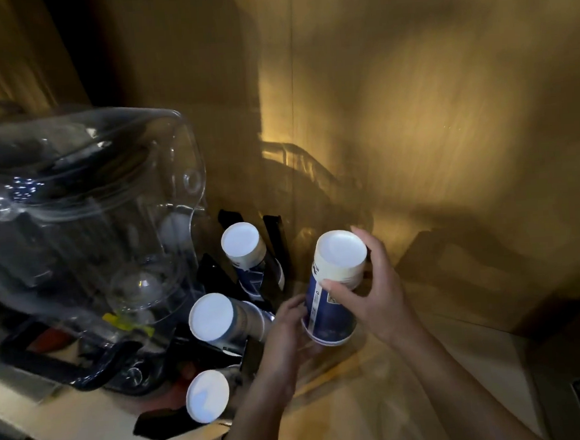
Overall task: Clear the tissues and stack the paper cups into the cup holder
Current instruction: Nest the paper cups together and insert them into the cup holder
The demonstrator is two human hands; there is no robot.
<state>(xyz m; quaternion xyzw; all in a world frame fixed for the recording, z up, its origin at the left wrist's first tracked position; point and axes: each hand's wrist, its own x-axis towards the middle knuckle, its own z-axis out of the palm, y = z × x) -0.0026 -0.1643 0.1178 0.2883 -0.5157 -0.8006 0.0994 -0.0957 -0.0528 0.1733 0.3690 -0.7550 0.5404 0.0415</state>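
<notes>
Both hands held an upturned stack of paper cups [331,285] beside the black cup holder [276,241].

The stack was blue-printed with a cream band and white base, tilted, bottom toward the camera. The right hand [372,282] wrapped its upper end; the left hand [286,330] cupped the lower rim. Three more upturned stacks sat in the holder's slots: far [244,248], middle [216,316], near [207,395]. A clear water jug [85,213] stood just left.
</notes>
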